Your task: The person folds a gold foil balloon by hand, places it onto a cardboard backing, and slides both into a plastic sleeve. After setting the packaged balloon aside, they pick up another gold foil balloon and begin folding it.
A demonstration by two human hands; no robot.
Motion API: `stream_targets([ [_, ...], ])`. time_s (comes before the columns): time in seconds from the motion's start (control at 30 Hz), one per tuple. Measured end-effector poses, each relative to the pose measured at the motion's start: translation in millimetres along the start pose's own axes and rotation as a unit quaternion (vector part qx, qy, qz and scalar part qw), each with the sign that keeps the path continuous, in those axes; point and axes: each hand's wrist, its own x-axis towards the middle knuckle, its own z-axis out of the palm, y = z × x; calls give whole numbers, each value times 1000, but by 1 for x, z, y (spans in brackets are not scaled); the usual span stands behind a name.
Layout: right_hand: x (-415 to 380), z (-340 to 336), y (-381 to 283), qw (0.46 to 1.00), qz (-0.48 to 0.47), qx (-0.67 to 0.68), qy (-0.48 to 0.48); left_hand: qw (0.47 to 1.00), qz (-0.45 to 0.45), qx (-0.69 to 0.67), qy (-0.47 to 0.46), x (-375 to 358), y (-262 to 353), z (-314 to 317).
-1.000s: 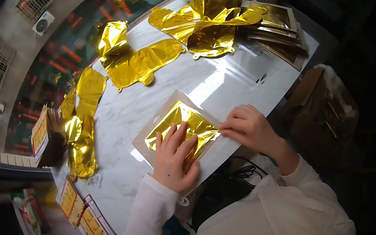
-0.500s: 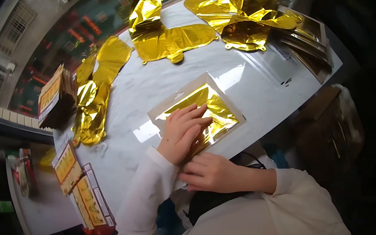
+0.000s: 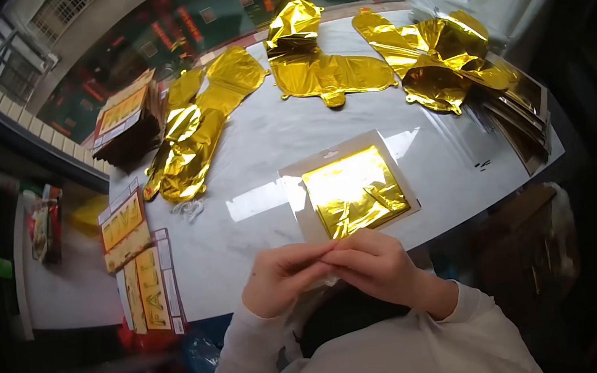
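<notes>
Just over the table's near edge, my left hand (image 3: 281,278) and my right hand (image 3: 378,261) meet with fingertips pinched together. A small whitish, see-through bit shows beneath the fingers; what they hold is too hidden to name. Beyond my hands lies a flat package (image 3: 288,180) with a hang hole at its far edge. A folded gold foil balloon (image 3: 359,204) sits in it, shiny and wrinkled. Neither hand touches the package.
Gold foil balloons lie at the left (image 3: 193,152), middle (image 3: 332,73) and right (image 3: 440,49) of the white table (image 3: 249,167). Printed card stacks (image 3: 126,119) and "FALL" cards (image 3: 150,290) line the left edge. More packages (image 3: 523,114) are piled at right.
My left hand has left the gold foil and drawn back to my right hand, fingertips meeting. The folded foil is now uncovered. The camera view has shifted, so the table sits differently.
</notes>
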Motion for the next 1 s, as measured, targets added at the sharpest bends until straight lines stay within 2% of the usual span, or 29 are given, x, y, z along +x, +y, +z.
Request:
stream_targets([
  [0.03,2,-3,-4,1000,14,8,-8,999,27,18,32,-3,-10,-5],
  [0.1,-4,-11,-3,999,30,13,-16,984,59,43,161,-13,-31,-32],
  [0.17,-25,-37,14,992,78,-89,53,909,92,146,380,-9,-50,-64],
  [0.23,-39,-69,27,981,110,-137,84,818,119,428,366,-15,-52,-103],
  [0.27,-45,-83,31,980,111,-141,88,819,124,426,363,-14,-50,-102],
  [0.33,-56,-103,34,972,148,-178,38,779,90,546,295,-12,-45,-96],
  [0.37,-59,-108,34,970,154,-184,42,782,95,544,288,-3,-43,-84],
  [0.43,-61,-115,41,972,158,-173,-2,862,181,440,176,27,-35,-40],
  [0.5,-63,-117,48,973,152,-175,-8,853,193,481,68,57,-24,8],
  [0.57,-62,-118,53,973,152,-169,-34,847,237,474,23,80,-17,41],
  [0.6,-62,-118,54,974,149,-170,-31,845,241,476,24,83,-18,47],
  [0.67,-61,-120,55,972,135,-189,-48,770,176,614,1,94,-24,55],
  [0.8,-58,-121,47,972,128,-196,-29,763,172,623,1,96,-42,52],
  [0.87,-57,-118,55,969,81,-222,-74,764,168,623,1,95,-43,52],
  [1.0,-61,-125,57,966,83,-223,-96,783,169,599,0,95,-41,53],
])
